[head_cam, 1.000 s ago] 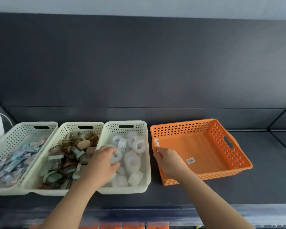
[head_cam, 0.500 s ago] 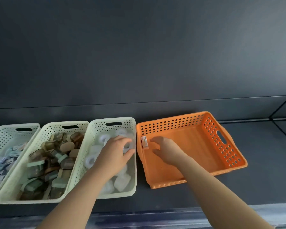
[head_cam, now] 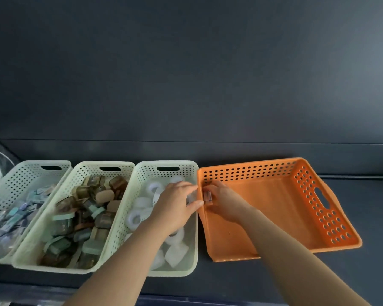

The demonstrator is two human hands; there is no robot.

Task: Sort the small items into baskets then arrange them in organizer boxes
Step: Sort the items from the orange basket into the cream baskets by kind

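orange basket now butts the tape basket at mid-frame; left hand and right hand have met there, by a label; whether either grasps anything i cannot tell; filling can start.

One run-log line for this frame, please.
left hand: over tape-roll basket, grip unclear | right hand: inside orange basket, fingers at small label on its left wall | stage: sorting

Three pale perforated baskets, one orange basket, one left hand, one right hand, one small label
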